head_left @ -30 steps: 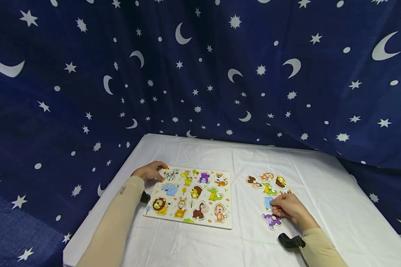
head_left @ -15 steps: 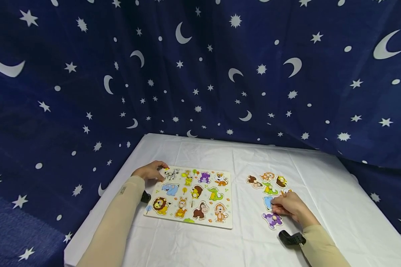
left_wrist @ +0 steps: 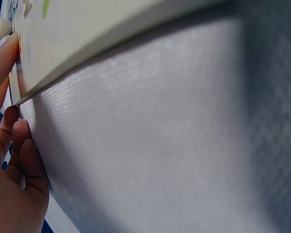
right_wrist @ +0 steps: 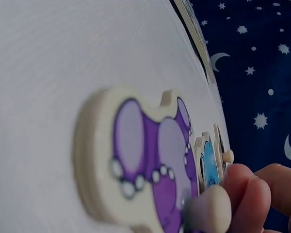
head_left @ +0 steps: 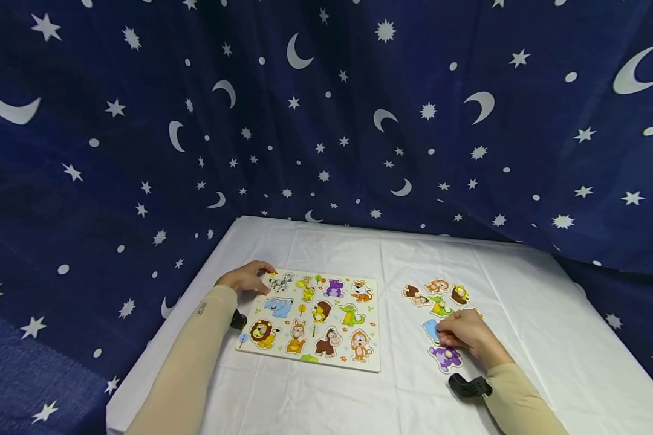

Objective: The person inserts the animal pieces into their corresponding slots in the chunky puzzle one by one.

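Observation:
My left hand (head_left: 246,278) grips the upper left corner of the white animal board (head_left: 288,357), thumb on top near the zebra; in the left wrist view the fingers of my left hand (left_wrist: 19,165) bend at the edge of the board (left_wrist: 102,29). My right hand (head_left: 468,332) pinches the blue piece (head_left: 430,330) at its right side. In the right wrist view my right hand (right_wrist: 262,199) partly covers the blue piece (right_wrist: 210,164), behind the purple piece (right_wrist: 169,141) with its round knob. The purple piece (head_left: 444,358) lies just below the hand.
Above my right hand lie a brown piece (head_left: 415,295), an orange piece (head_left: 437,286), a yellow-brown piece (head_left: 459,295) and a green crocodile piece (head_left: 440,306). Another piece is mostly hidden by the hand. A starry dark blue curtain (head_left: 348,121) hangs behind the white-covered table (head_left: 305,405).
The blue piece has shifted slightly left and turned in my right hand's fingers. My left hand keeps its place at the board's corner. The head view has shifted a little.

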Tool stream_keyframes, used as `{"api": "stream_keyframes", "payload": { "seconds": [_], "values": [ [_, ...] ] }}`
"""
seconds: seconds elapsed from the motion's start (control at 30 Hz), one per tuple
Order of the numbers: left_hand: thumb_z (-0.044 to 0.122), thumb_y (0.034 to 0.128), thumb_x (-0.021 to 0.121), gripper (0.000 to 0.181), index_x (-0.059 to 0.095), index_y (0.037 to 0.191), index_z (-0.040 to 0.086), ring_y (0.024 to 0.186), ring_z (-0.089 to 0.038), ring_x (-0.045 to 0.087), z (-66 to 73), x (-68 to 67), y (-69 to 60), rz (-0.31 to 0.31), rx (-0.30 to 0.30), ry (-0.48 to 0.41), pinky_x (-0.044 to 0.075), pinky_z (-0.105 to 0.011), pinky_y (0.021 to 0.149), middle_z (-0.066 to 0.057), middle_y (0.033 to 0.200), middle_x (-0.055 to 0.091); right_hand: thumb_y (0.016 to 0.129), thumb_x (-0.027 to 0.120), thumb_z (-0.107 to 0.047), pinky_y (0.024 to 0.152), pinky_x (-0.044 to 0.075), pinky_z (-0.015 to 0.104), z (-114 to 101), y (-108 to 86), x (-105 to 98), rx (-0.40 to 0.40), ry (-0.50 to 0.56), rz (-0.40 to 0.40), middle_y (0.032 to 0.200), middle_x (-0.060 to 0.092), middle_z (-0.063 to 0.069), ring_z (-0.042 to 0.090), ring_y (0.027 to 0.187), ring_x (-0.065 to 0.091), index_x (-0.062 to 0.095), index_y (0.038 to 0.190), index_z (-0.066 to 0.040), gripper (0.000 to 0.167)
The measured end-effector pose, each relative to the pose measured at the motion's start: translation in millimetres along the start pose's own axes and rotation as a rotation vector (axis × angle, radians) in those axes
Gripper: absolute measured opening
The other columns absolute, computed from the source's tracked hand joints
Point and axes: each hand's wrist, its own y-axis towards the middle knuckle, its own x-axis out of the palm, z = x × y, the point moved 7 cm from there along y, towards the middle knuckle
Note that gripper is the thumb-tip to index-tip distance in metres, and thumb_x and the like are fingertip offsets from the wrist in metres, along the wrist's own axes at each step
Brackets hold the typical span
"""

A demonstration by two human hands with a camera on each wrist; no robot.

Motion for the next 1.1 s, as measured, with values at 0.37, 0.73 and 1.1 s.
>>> {"api": "stream_keyframes", "payload": {
  "seconds": [0.37, 0.73, 1.1],
  "values": [
    [0.004, 0.0805, 0.079, 0.050, 0.059, 0.126, 0.012, 0.137, -0.034, 0.034, -2.5, 0.8, -1.3, -0.007, 0.028, 0.011, 0.024, -0.055, 0.120, -0.018, 0.158, 0.033, 0.085, 0.063, 0.003, 0.051, 0.053, 0.020, -5.4, -0.2, 4.5, -0.036, -0.038, 0.032, 0.062, 0.062, 0.002, 0.007, 0.053, 0.060, 0.062, 0.086, 0.008, 0.006],
    [0.003, 0.0804, 0.079, 0.052, 0.059, 0.128, 0.011, 0.138, -0.034, 0.033, -1.5, 0.5, 0.7, -0.005, 0.021, -0.006, 0.023, -0.055, 0.120, -0.018, 0.159, 0.032, 0.085, 0.061, 0.004, 0.052, 0.052, 0.019, -9.9, 0.5, 10.1, -0.107, -0.057, 0.026, 0.065, 0.059, 0.000, 0.007, 0.056, 0.057, 0.063, 0.085, 0.009, 0.006],
    [0.001, 0.0811, 0.078, 0.051, 0.058, 0.127, 0.010, 0.133, -0.034, 0.037, 0.3, 0.7, -1.5, -0.011, 0.013, -0.029, 0.025, -0.053, 0.119, -0.018, 0.156, 0.036, 0.085, 0.063, 0.003, 0.050, 0.046, 0.022, -17.6, -2.2, 17.4, -0.140, -0.151, 0.009, 0.063, 0.058, 0.002, 0.010, 0.055, 0.054, 0.064, 0.093, 0.013, 0.012]
  ]
}}
